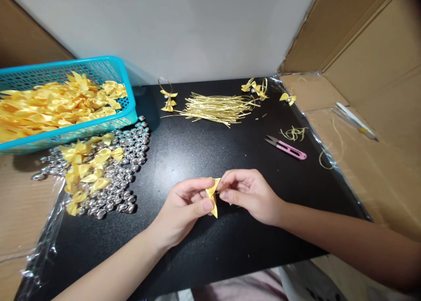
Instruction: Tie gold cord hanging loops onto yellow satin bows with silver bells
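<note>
My left hand (186, 209) pinches a yellow ribbon bow (213, 196) between thumb and fingers, above the near middle of the black table (184, 266). Close against the bow's right side, my right hand (251, 195) has thumb and forefinger pressed together. Whatever sits between those right fingertips is too small to make out. Beyond the hands lies a pile of gold ties (217, 109). Pink thread snips (287, 147) rest to the right of it, beside some loose gold offcuts (293, 133).
At the left stands a blue basket (131, 99) full of yellow bows. Silver beads (115, 182) spread in front of it, with several bows (79, 154) on top. Bows with gold loops (169, 97) lie at the back. Cardboard (371, 160) borders the right, holding a white-handled tool (357, 120).
</note>
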Tool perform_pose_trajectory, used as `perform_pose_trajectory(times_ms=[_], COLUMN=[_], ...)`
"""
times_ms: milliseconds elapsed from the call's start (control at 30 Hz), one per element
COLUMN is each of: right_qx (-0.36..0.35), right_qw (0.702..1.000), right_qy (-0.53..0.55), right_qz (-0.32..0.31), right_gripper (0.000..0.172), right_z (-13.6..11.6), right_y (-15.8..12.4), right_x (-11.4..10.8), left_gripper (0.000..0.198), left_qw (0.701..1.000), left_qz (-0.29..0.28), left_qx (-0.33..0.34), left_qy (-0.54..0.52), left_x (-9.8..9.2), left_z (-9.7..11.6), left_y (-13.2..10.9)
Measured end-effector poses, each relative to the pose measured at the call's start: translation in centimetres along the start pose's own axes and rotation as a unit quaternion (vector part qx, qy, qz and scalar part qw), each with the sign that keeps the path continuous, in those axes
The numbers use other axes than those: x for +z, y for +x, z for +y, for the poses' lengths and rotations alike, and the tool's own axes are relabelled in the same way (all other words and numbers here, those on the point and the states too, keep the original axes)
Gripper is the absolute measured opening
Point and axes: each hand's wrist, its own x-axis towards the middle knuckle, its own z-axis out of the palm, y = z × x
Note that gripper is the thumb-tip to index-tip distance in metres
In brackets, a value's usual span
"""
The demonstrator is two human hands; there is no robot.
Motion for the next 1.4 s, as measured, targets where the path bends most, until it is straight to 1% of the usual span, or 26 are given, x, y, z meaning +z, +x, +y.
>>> perform_pose_trajectory(times_ms=[100, 267, 467, 633, 733, 967, 1133, 1267, 1400], right_qx=[0.007, 0.022, 0.029, 0.038, 0.047, 0.046, 0.043, 0.054, 0.022], right_qw=[1.0, 1.0, 0.999, 0.997, 0.996, 0.996, 0.995, 0.996, 1.0], right_qy=[0.002, 0.006, 0.027, 0.062, 0.08, 0.08, 0.09, 0.068, 0.015], right_qz=[-0.002, -0.01, -0.016, -0.018, -0.014, -0.012, -0.023, -0.029, -0.001], right_gripper=[0.024, 0.02, 0.019, 0.024, 0.024, 0.027, 0.027, 0.031, 0.03], right_z=[0.04, 0.22, 0.29, 0.18, 0.17, 0.11, 0.34, 0.87, 0.83], right_y=[-0.04, 0.0, 0.07, 0.04, 0.0, 0.03, 0.19, 0.42, 0.53], right_x=[0.02, -0.07, -0.09, 0.26, 0.44, 0.45, 0.42, 0.06, -0.16], left_gripper=[0.023, 0.022, 0.024, 0.024, 0.024, 0.024, 0.024, 0.025, 0.027], left_qw=[1.0, 1.0, 1.0, 1.0, 1.0, 0.999, 0.999, 0.993, 0.977], left_qz=[0.001, -0.006, -0.007, -0.006, -0.002, 0.013, -0.011, -0.012, 0.001], left_qx=[0.004, 0.015, 0.017, 0.001, 0.002, 0.005, 0.015, 0.053, 0.096], left_qy=[0.01, 0.023, 0.021, 0.022, 0.027, 0.04, 0.046, 0.101, 0.19], left_x=[-0.05, -0.09, -0.13, -0.03, 0.06, 0.06, -0.14, -0.15, 0.14], left_z=[-0.05, -0.1, -0.04, -0.13, -0.16, -0.21, -0.19, 0.11, 0.53], left_y=[0.04, 0.09, 0.08, 0.09, 0.16, 0.16, 0.11, 0.04, -0.1])
